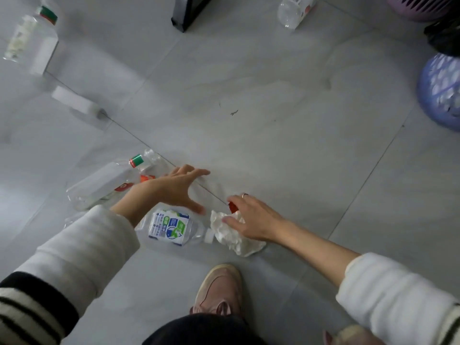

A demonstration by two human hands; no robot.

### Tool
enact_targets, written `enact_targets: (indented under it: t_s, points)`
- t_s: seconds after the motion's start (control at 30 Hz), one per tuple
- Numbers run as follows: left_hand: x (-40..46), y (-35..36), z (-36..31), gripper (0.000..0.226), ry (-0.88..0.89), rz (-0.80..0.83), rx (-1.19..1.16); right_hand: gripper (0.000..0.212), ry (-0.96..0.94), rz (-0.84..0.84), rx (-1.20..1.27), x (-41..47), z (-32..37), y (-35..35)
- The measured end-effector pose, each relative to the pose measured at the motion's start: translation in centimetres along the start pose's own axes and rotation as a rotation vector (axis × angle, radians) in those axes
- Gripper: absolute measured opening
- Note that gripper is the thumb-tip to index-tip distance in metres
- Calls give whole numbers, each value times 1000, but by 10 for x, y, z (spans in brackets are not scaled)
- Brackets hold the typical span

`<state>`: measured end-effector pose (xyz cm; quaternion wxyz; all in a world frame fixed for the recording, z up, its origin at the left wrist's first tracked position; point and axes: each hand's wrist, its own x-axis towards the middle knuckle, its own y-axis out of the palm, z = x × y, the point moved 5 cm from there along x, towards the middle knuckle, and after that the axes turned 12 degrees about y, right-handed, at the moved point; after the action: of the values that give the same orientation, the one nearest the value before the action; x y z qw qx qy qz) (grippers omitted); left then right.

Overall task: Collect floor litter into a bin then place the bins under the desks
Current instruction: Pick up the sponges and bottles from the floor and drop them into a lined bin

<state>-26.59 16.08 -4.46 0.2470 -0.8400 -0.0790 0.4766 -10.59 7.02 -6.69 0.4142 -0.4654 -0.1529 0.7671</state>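
Head view, mid-floor: right hand (pixel 250 219) pinching crumpled tissue (pixel 232 234) and a red scrap (pixel 233 207), left hand (pixel 178 189) spread, holding nothing, above a labelled bottle (pixel 171 226); light, soft, crushable, best gathered whole; bins (pixel 440 92) far right.

Tissue (pixel 235 235) just right of bottle (pixel 171 226)

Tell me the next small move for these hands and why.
Probably the right hand should close on the crumpled tissue under its fingers and lift it. It already holds a small red scrap and rests on the tissue, while the open left hand hovers above the labelled bottle. The purple bin stands off to the right.
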Motion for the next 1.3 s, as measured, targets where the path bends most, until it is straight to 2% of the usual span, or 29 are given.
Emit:
enact_targets:
  t_s: [0.1, 0.17, 0.2, 0.27, 0.33, 0.37, 0.47, 0.57, 0.63, 0.73, 0.83, 0.93, 1.03, 1.2, 1.3]
  points:
    - [-13, 38, 0, 124, -22, 195, 193, 96, -106, -82, -383, -5, 9, 18]
    - [-17, 60, -1, 127, -37, 224, 263, 108, -111, -130, -544, -4, 7, 30]
    - [-17, 66, -2, 126, -40, 203, 278, 104, -86, -161, -553, -1, 2, 34]
    - [-16, 65, -2, 119, -35, 117, 296, 84, -73, -232, -543, 3, -6, 34]
    - [-15, 59, -4, 104, -21, -13, 292, 66, -118, -327, -508, 2, -11, 26]
    - [-14, 55, -6, 92, -12, -102, 283, 64, -154, -359, -486, 2, -13, 22]
    - [-13, 47, -11, 59, -29, -347, 210, 66, -168, -331, -483, 3, -22, 13]
    - [-10, 47, -17, 47, -60, -440, 171, 47, -82, -300, -399, -1, -24, 1]
    - [-7, 48, -21, 45, -61, -456, 158, 32, -13, -263, -293, -5, -34, 0]
    - [-3, 44, -28, 42, -64, -473, 150, 29, 157, -178, -1, -15, -58, -1]
    - [3, 39, -35, 41, -63, -489, 135, 14, 353, -316, 354, -20, -70, -18]
    - [13, 33, -42, 39, -48, -493, 115, 14, 542, -449, 735, -19, -82, -39]
    - [24, 21, -51, 34, -47, -484, 15, 10, 584, -549, 1051, -20, -97, -67]
    - [42, -20, -78, 27, 5, -543, -131, 9, 557, -608, 1397, -30, -122, -125]
    - [47, -71, -115, 21, 68, -641, -243, 36, 486, -664, 1458, -46, -124, -183]
